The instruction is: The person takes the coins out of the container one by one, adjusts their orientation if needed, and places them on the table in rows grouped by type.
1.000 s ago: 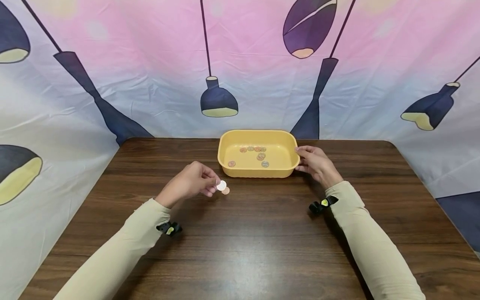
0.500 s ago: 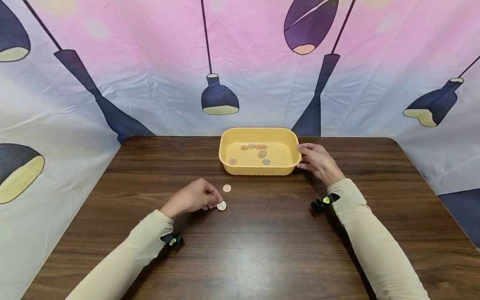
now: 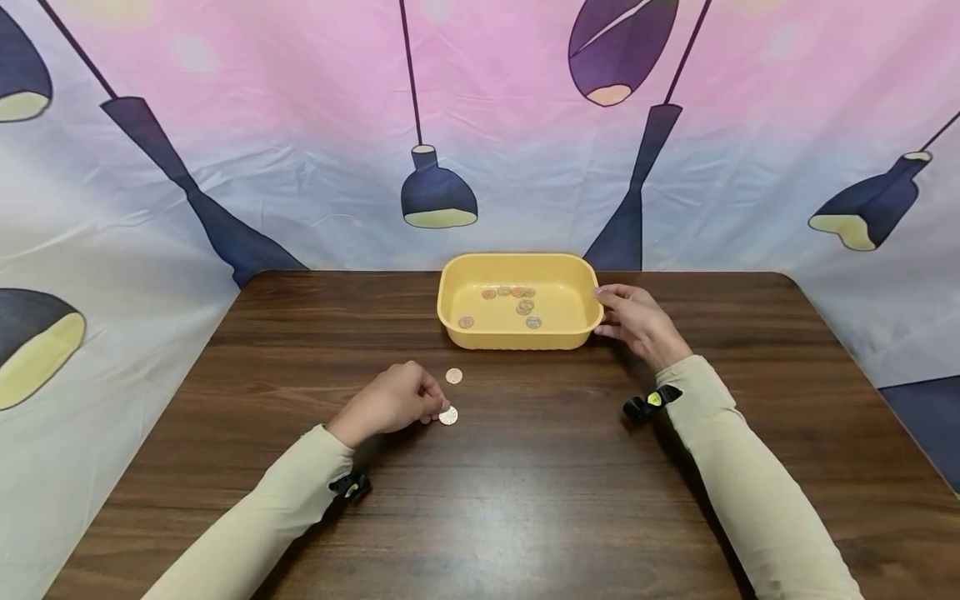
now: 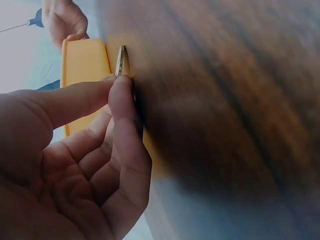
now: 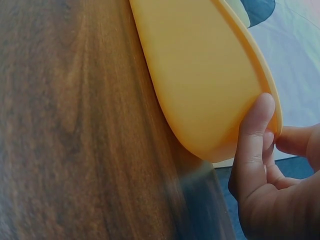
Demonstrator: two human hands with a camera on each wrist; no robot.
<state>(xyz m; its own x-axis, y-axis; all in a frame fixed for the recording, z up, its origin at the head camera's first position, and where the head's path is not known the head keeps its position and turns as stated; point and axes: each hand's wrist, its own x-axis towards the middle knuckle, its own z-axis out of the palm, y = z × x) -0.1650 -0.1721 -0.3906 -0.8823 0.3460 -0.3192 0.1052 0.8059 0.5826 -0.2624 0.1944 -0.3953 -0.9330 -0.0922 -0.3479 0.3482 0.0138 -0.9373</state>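
Note:
My left hand (image 3: 397,402) is low over the table's middle and pinches a silver coin (image 3: 448,416) between thumb and index finger. In the left wrist view this coin (image 4: 120,60) shows nearly edge-on, sticking out past the fingertips. A copper coin (image 3: 453,377) lies flat on the wood just beyond that hand, in front of a yellow plastic tray (image 3: 517,342). At the tray's right end, my right hand (image 3: 637,323) grips the rim, thumb on one side and fingers on the other, as the right wrist view (image 5: 270,175) shows. Several copper and silver coins (image 3: 533,322) lie inside the tray.
The brown wooden table (image 3: 480,500) has its far edge just behind the tray. A cloth printed with lamps (image 3: 330,167) hangs behind it. Each forearm wears a dark wrist strap (image 3: 651,404).
My left hand has moved back toward me with the silver coin, away from the copper coin it overlapped. It is now low over the table. The right hand still holds the tray.

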